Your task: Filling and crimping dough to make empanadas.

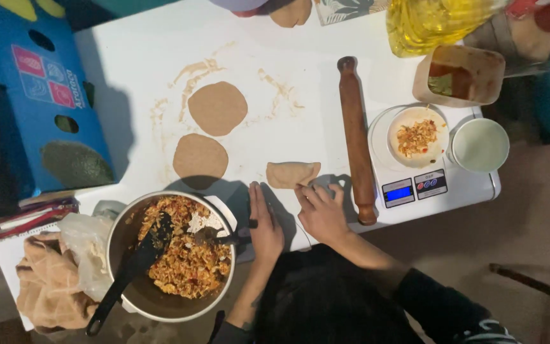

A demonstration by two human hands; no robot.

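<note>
A folded, filled piece of brown dough (292, 174) lies on the white table (148, 57) near its front edge. My right hand (321, 210) rests just below it, fingertips touching its lower right edge. My left hand (264, 223) lies flat on the table to the left of the dough, fingers straight and together, holding nothing. Two flat round dough discs (218, 107) (200, 157) lie further left and back. A metal pot (128, 223) of orange-brown filling stands at the front left with a black spoon (132, 264) and a fork (214, 237) in it.
A wooden rolling pin (356, 137) lies to the right of the dough. A white kitchen scale (437, 181) carries a dough disc with filling (417, 137). A white bowl (480, 145), an oil bottle (431, 22), a blue cardboard box (46, 95) and a brown cloth (49, 286) surround the workspace.
</note>
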